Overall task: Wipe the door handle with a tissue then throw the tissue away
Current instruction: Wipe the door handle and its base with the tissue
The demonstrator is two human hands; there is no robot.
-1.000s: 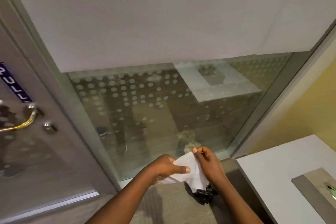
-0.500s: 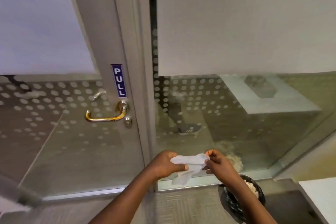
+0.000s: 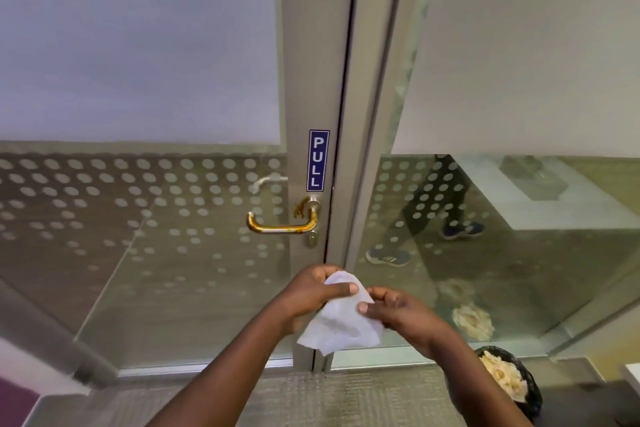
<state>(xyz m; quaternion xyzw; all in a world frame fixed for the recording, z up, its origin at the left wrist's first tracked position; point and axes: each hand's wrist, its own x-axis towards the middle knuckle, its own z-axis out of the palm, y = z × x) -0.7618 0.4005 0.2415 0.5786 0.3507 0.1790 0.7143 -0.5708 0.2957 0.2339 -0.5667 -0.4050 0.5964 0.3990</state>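
Observation:
A metal lever door handle (image 3: 282,225) smeared with brown-yellow stain sits on the grey door frame, just under a blue PULL sticker (image 3: 318,160). A white tissue (image 3: 341,321) hangs crumpled between both hands, well below the handle. My left hand (image 3: 313,291) pinches its top with the thumb across it. My right hand (image 3: 398,310) grips its right side. A black bin (image 3: 528,402) holding crumpled used tissues stands on the floor at the lower right, partly behind my right forearm.
The glass door (image 3: 138,218) with frosted film and dot pattern fills the left. A fixed glass panel (image 3: 519,253) on the right reflects a person's legs and shoes. A white counter corner (image 3: 633,374) shows at the far right. Carpet lies underfoot.
The view has swung left and closer, bringing the handle to the centre. Both hands have bunched the tissue tighter between them.

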